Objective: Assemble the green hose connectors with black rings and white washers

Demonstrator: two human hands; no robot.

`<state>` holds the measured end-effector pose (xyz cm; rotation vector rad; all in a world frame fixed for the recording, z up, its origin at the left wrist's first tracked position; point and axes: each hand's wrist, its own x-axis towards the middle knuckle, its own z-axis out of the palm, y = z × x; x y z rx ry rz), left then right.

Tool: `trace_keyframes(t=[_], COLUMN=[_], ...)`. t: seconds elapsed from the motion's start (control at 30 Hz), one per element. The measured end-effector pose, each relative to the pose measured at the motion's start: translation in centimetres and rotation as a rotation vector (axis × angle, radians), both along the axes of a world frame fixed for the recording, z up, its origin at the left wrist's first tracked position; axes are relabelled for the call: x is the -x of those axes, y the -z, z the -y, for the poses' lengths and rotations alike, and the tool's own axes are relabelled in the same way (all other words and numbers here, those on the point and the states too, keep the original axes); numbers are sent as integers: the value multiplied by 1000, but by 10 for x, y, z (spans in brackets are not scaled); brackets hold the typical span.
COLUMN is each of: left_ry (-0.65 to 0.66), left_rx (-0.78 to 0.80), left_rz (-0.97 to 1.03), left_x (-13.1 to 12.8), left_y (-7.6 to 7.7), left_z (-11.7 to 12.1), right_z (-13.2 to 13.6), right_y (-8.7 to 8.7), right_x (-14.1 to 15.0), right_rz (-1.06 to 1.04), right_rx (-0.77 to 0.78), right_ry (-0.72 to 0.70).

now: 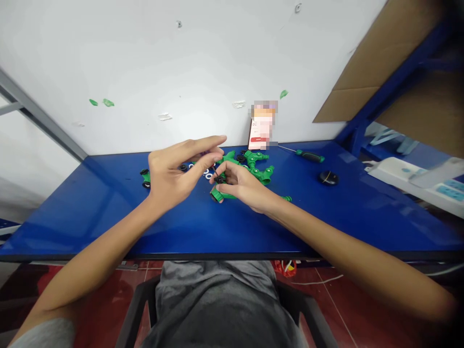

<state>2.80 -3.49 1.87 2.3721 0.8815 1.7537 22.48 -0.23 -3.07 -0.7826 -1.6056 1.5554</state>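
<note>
My right hand point(242, 186) is closed, with a small black plastic part point(220, 179) pinched between thumb and fingers. A thin dark pin point(215, 169) sticks up from that part. Just below the fingertips is a green hose fitting point(217, 194) with a ribbed collar; whether the hand touches it I cannot tell. My left hand point(174, 169) hovers to the left, fingers stretched out and thumb apart from the index finger, its tips near the pin. Behind both hands lie several green Y-shaped hose connectors point(263, 174), partly covered by the right hand.
White rings point(208, 175) and a green fitting with black ends point(145, 179) lie on the blue table point(174, 227). To the right are a screwdriver point(310, 156) and a round black object point(328, 178). A lit phone point(259, 133) leans on the wall; a power strip point(416, 181) sits far right.
</note>
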Motion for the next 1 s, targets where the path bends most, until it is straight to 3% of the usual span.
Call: trace_keyframes(t=[0.2, 0.53, 0.73, 1.0], left_ry=[-13, 117, 29, 49], left_rx=[58, 75, 77, 69], left_rz=[-51, -94, -71, -173], left_x=[0, 2, -1, 4], left_y=[-2, -3, -1, -5], left_z=[6, 4, 6, 6], right_z=[-1, 0, 0, -2], right_y=[5, 0, 1, 4], right_x=[0, 0, 1, -1], right_rz=[30, 41, 54, 46], right_rx=[-21, -5, -62, -60], right_ry=[6, 7, -7, -3])
